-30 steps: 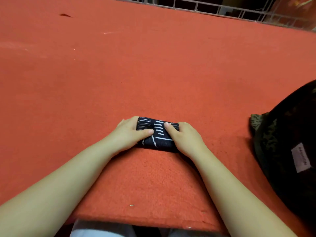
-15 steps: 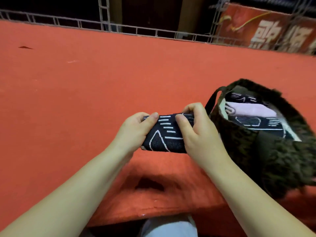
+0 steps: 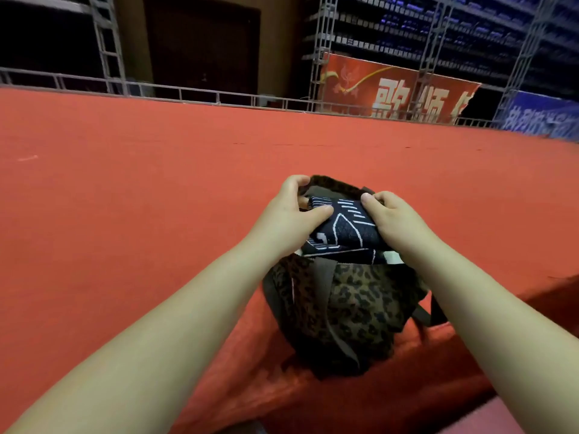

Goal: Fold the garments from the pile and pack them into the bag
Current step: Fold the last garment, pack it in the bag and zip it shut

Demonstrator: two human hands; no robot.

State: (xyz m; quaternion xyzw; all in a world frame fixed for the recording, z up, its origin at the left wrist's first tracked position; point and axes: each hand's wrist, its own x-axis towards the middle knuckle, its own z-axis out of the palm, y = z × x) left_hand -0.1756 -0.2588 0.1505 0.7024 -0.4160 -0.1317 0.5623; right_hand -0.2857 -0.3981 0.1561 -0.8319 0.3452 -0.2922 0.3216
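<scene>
Here, from the head camera, I watch two bare hands hold a folded dark navy garment with white line patterns at the open mouth of a leopard-print fabric bag. The left hand grips the garment's left end, its thumb laid across the top of the cloth and its fingers curled over the bag's far rim. The right hand grips the right end, fingers bent over the upper edge of the fold. The garment sits tilted, its near edge low in the opening and its far edge raised; I cannot tell how much of it is already inside. A strip of white fabric shows just beneath it, inside the bag's mouth. The bag stands upright on a wide red carpeted surface, close to the near edge, with a dark strap running down its front. Beyond the carpet runs a grey metal railing. Behind it hangs a red banner with pale characters, beside grey truss columns and a blue banner at far right.
</scene>
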